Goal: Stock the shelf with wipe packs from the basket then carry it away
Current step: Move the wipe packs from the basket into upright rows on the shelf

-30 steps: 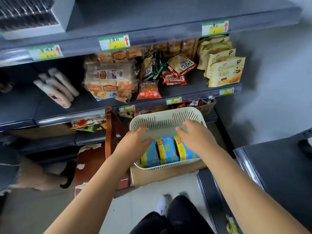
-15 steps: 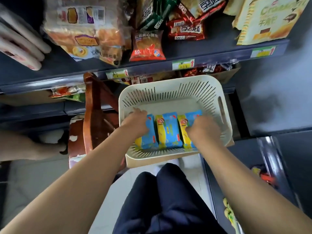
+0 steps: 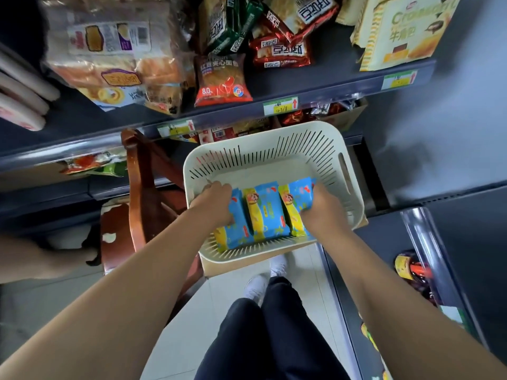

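- While the three wipe packs lie side by side in the basket (image 3: 274, 138), the row is held at both ends by the two hands.
- The left hand (image 3: 215, 200) is curled over the left pack (image 3: 238, 229), and the right hand (image 3: 322, 212) is curled over the right pack (image 3: 297, 196).
- The hands are apart, and the middle pack (image 3: 267, 212) is squeezed between the two outer packs. No finger is seen on it.
- If all three are to be lifted at once, the hands should be pushed gently toward each other, so the middle pack is not dropped.
- The packs look soft and smooth, so a firm but kind squeeze is needed. With too much squeeze they may be bent, and with too little they may slip.
- The row should be lifted straight up first, because the basket's wall stands higher than the packs.
- The shelf (image 3: 329, 83) is found above and beyond the hands. Straight ahead it is crowded with snack bags (image 3: 222, 80).
- A bare dark spot is seen up and to the left of the left hand, and it looks like the best place to aim for.
- A wooden chair (image 3: 142, 187) stands just left of the left hand, so that elbow should be tucked in.
- The basket should be carried away only once it is emptied.
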`<state>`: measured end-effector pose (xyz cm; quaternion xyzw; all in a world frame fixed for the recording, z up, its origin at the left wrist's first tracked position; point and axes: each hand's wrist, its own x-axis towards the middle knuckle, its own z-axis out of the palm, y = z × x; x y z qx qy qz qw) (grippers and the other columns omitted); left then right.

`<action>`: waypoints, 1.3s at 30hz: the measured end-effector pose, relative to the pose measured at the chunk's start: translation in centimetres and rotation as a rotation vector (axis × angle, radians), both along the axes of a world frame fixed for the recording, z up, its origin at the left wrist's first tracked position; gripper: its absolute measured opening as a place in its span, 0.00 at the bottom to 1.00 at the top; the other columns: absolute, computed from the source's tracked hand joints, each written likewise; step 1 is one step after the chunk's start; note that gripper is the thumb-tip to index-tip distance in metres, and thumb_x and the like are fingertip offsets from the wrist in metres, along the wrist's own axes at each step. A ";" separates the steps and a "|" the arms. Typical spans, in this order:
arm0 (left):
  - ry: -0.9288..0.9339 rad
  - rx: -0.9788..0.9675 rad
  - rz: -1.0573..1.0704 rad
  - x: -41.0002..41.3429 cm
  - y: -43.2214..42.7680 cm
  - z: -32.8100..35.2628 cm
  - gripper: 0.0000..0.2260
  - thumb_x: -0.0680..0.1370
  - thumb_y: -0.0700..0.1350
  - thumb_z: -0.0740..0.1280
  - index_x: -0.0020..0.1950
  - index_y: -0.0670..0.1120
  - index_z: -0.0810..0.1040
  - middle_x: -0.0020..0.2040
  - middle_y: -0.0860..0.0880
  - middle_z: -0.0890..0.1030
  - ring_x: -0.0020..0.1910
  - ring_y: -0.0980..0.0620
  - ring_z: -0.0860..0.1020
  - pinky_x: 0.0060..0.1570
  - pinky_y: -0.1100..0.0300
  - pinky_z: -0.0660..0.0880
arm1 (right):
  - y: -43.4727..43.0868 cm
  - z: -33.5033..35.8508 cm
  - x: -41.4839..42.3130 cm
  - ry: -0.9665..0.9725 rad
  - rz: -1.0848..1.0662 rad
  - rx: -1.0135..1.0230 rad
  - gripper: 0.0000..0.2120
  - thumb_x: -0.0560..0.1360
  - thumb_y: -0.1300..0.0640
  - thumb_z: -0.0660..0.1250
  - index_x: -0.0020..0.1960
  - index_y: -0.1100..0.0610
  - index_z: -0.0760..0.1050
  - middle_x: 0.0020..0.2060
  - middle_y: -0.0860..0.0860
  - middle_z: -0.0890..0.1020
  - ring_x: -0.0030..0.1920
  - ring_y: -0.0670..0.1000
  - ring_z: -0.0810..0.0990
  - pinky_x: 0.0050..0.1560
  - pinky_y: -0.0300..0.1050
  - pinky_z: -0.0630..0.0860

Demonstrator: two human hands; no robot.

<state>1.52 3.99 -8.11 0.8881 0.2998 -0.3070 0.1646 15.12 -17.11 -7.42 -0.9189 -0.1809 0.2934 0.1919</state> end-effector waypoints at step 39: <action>-0.848 -1.166 -0.495 10.5 -26.6 37.5 0.04 0.73 0.35 0.77 0.42 0.41 0.83 0.41 0.35 0.84 0.41 0.47 0.80 0.47 0.53 0.77 | -31.5 43.2 -7.5 -0.912 -0.758 0.855 0.10 0.75 0.62 0.71 0.54 0.51 0.83 0.47 0.46 0.87 0.48 0.44 0.86 0.52 0.44 0.82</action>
